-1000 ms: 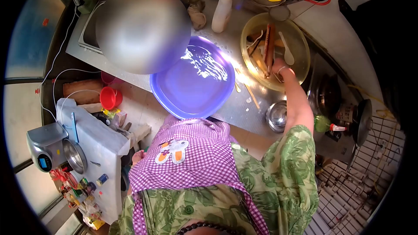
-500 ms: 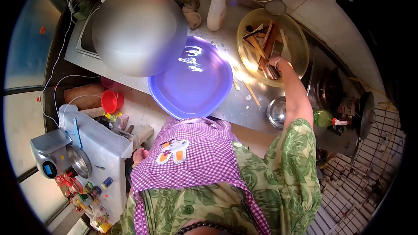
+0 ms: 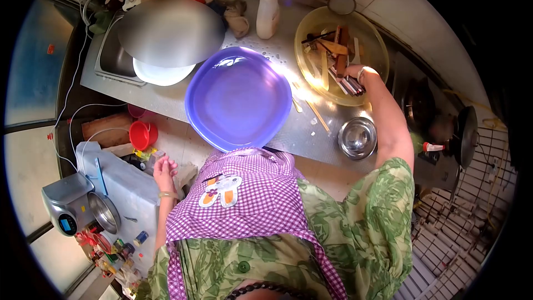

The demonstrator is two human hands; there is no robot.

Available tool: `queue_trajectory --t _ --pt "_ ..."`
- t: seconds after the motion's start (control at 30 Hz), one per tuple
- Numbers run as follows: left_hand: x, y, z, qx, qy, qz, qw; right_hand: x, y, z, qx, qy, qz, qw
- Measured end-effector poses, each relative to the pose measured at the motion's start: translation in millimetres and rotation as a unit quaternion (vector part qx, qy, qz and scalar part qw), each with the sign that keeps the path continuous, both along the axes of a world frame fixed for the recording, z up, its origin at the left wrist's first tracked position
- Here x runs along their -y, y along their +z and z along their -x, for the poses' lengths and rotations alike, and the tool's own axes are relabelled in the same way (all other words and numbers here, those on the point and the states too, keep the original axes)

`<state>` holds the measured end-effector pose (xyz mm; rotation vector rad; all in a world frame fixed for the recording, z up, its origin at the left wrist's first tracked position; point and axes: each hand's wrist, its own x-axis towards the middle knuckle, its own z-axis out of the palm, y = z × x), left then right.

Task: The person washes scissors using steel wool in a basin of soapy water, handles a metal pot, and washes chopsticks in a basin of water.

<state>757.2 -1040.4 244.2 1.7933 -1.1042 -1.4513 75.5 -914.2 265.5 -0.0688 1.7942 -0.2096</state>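
Note:
My right hand (image 3: 355, 72) is inside the yellowish translucent basin (image 3: 378, 39) at the right of the counter, its fingers closed at a bundle of dark utensils (image 3: 348, 85). Brown and wooden utensils (image 3: 335, 48) lie around it in that basin. Raised over the floor at the left of the apron, my left hand (image 3: 165, 170) holds nothing, with its fingers loosely apart. Between the two hands sits a purple basin (image 3: 239, 100) with water in it. A steel bowl (image 3: 357, 138) stands on the counter beside my right forearm.
A white bowl (image 3: 161, 74) lies partly under a blurred round area by the sink (image 3: 114, 50). A white pump bottle (image 3: 267, 11) stands behind the purple basin. Chopsticks (image 3: 312, 110) lie on the counter. At the left is a side table (image 3: 130, 189) with a scale.
My left hand has risen into view beside the apron. My right hand has shifted among the utensils, which now lie differently. The white bowl by the sink has come into view.

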Motion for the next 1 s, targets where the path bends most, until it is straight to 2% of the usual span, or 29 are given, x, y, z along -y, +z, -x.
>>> queue_trajectory --t 0.1,0.13,0.2,0.23,0.27,0.37,0.4,0.47,0.53,0.57,0.63,0.7,0.73,0.77,0.8,0.87,0.9,0.97,1.0 --pt "12 35 53 0.000 -0.101 0.088 0.991 -4 22 -14 0.035 -0.020 -0.004 0.999" --pt "13 49 76 0.005 -0.141 0.118 0.983 -11 10 -11 0.061 -0.046 0.018 0.997" --pt "14 74 128 -0.019 -0.211 0.113 0.971 -25 19 -19 0.099 -0.071 0.060 0.991" --pt "15 77 151 -0.048 -0.250 0.095 0.962 -32 12 -19 0.123 -0.091 0.094 0.984" --pt "15 79 173 -0.075 -0.289 0.076 0.951 -37 6 -27 0.086 -0.120 0.121 0.982" --pt "0 78 243 -0.076 -0.418 0.066 0.903 -41 23 -64 0.133 -0.197 0.211 0.948" --pt "-8 73 265 -0.108 -0.452 0.024 0.885 -46 20 -68 0.165 -0.184 0.229 0.942" --pt "-20 50 311 -0.159 -0.513 -0.147 0.830 -64 -15 -77 0.096 -0.265 0.249 0.927" --pt "-35 46 357 -0.177 -0.500 -0.301 0.792 -60 14 -101 0.065 -0.294 0.230 0.925" --pt "-43 33 381 -0.179 -0.506 -0.325 0.779 -61 22 -107 0.091 -0.296 0.231 0.922" --pt "-55 37 408 -0.201 -0.495 -0.361 0.764 -68 32 -120 0.116 -0.305 0.248 0.912" --pt "-65 84 420 -0.241 -0.459 -0.389 0.761 -73 20 -130 0.131 -0.324 0.253 0.902" --pt "-67 22 440 -0.356 -0.443 -0.485 0.665 -76 14 -134 0.138 -0.333 0.256 0.897" --pt "-70 7 450 -0.368 -0.420 -0.515 0.650 -75 15 -142 0.144 -0.343 0.266 0.889" --pt "-70 9 454 -0.365 -0.407 -0.525 0.653 -72 32 -151 0.153 -0.348 0.268 0.885" --pt "-72 14 459 -0.343 -0.373 -0.550 0.664 -75 32 -151 0.157 -0.329 0.275 0.890" --pt "-71 8 463 -0.340 -0.396 -0.527 0.671 -76 35 -150 0.162 -0.324 0.289 0.886" --pt "-69 -1 473 -0.335 -0.439 -0.479 0.682 -80 35 -144 0.227 -0.337 0.338 0.849" --pt "-69 0 478 -0.341 -0.419 -0.494 0.681 -83 35 -142 0.258 -0.341 0.361 0.829"
